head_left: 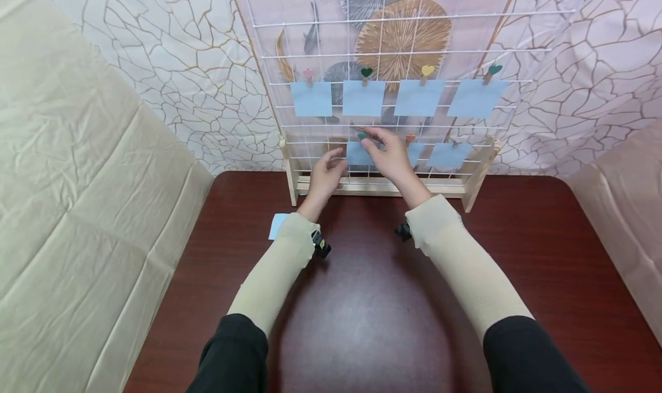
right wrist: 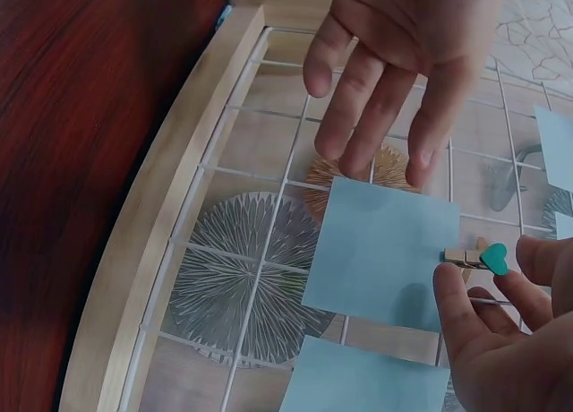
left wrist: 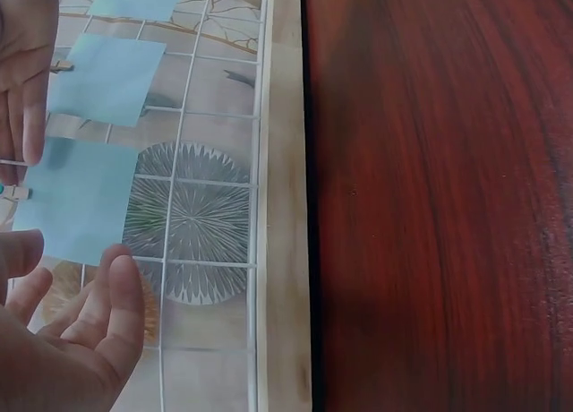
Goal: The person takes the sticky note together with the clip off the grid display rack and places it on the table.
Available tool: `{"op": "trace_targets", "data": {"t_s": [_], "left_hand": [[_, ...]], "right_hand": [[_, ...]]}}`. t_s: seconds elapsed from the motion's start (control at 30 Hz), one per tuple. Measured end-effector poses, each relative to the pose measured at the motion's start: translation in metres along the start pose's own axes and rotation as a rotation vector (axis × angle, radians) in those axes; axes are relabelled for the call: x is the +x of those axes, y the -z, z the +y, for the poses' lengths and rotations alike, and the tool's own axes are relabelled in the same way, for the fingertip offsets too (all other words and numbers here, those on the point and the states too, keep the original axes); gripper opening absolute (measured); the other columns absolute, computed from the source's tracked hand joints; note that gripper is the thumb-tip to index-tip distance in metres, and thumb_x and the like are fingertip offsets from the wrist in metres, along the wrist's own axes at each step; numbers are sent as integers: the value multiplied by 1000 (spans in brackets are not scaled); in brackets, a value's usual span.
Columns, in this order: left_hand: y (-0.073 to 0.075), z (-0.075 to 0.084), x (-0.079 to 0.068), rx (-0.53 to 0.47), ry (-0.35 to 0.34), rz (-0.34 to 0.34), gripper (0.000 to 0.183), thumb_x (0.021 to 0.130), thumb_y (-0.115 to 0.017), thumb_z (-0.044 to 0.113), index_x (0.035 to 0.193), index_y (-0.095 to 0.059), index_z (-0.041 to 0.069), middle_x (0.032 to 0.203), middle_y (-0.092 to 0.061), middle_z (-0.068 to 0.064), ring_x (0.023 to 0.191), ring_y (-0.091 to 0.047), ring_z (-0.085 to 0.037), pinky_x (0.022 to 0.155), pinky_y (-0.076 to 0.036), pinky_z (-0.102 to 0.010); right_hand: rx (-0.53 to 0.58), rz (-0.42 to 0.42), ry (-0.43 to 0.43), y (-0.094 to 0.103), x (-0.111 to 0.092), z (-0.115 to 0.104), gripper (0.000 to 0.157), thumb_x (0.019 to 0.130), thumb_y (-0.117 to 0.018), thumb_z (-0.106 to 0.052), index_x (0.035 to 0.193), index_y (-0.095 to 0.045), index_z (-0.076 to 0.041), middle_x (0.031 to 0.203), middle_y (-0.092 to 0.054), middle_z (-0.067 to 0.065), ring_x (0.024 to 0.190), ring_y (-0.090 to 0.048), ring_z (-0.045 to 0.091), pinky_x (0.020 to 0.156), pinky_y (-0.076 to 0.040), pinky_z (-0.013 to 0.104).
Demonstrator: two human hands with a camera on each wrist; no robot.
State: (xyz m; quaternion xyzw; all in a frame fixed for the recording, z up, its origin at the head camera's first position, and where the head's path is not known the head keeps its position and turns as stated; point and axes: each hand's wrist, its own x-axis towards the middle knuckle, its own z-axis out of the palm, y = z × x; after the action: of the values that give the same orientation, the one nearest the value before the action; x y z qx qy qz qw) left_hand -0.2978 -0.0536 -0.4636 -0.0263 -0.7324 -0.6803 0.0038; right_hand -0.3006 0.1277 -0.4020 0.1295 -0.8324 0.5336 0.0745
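A light blue paper note (right wrist: 380, 251) hangs on the white wire grid (head_left: 320, 126) from a small wooden clothespin with a green heart (right wrist: 493, 258), which bites its top edge. My right hand (head_left: 390, 154) is right at this clothespin, thumb and index finger parted around it; a firm pinch is not visible. To the left of the note is my left hand (head_left: 326, 177), fingers loosely bent and holding nothing. In the left wrist view, the left fingertips (left wrist: 123, 264) lie near the note's side edge.
Several blue notes (head_left: 363, 98) hang in a row above from heart clothespins. Two more notes (head_left: 449, 155) hang to the right in the lower row. A loose blue paper (head_left: 277, 226) lies on the dark red table (head_left: 362, 324), by the left forearm. Wooden feet (head_left: 478, 177) support the grid.
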Motion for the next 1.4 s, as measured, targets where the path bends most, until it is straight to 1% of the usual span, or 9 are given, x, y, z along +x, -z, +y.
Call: {"op": "trace_targets", "data": {"t_s": [0.1,0.3,0.4,0.5,0.73,1.0,1.13,1.27,1.4], "left_hand": [[-3,1,3,6,-2,3,41,106,-64,15,147,-61,10,125,-72,-18,104,-71,-45,78,-58,-63],[-8,2,10,46,-28,17,38,105,-65,15,143,-63,8,117,-73,-26,95,-70,-47,56,-55,-34],[-9,2,12,49,-27,21,37,106,-64,16,141,-64,6,114,-71,-32,93,-70,-48,52,-51,-30],[-11,3,13,78,-29,17,36,107,-64,18,140,-65,4,112,-70,-34,90,-71,-49,56,-54,-34],[-15,7,13,118,-57,48,31,106,-65,14,131,-67,-4,107,-71,-31,87,-69,-54,80,-59,-60],[-19,8,14,108,-62,97,25,103,-67,10,122,-68,-8,100,-73,-26,68,-69,-37,76,-61,-57],[-19,8,15,118,-59,124,20,103,-67,9,116,-69,-7,97,-74,-25,68,-69,-43,72,-61,-56],[-18,7,16,161,-63,141,17,104,-67,10,113,-70,-4,97,-74,-22,77,-68,-53,63,-61,-43],[-18,7,16,190,-64,144,17,104,-67,12,112,-71,-3,97,-74,-20,81,-68,-54,53,-51,-24]], "right_hand": [[16,-2,-15,-1,1,0,42,109,-60,-18,148,-59,-3,152,-56,19,143,-49,35,115,-44,48],[52,0,-42,-4,5,-1,40,109,-60,-15,147,-60,-2,143,-61,20,125,-64,37,100,-55,46],[49,5,-38,-6,7,-1,39,109,-60,-15,146,-61,-2,137,-64,21,114,-69,38,96,-57,44],[35,13,-33,-8,9,-1,38,109,-59,-15,145,-61,-1,134,-66,21,108,-71,39,93,-57,44],[-12,45,-46,-9,9,-2,32,109,-59,-13,139,-67,-3,123,-69,19,94,-71,35,83,-56,40],[-50,97,-21,-13,12,-2,28,108,-60,-11,132,-71,-2,115,-73,19,83,-69,29,74,-51,30],[-55,120,-25,-16,11,-2,26,108,-61,-11,130,-72,-1,116,-74,19,81,-70,29,75,-56,30],[-50,134,-33,-17,11,-3,26,108,-61,-10,129,-72,0,118,-74,20,82,-71,32,79,-59,33],[-47,147,-31,-17,10,-3,25,108,-61,-11,127,-72,0,115,-74,20,80,-70,34,75,-58,31]]}}
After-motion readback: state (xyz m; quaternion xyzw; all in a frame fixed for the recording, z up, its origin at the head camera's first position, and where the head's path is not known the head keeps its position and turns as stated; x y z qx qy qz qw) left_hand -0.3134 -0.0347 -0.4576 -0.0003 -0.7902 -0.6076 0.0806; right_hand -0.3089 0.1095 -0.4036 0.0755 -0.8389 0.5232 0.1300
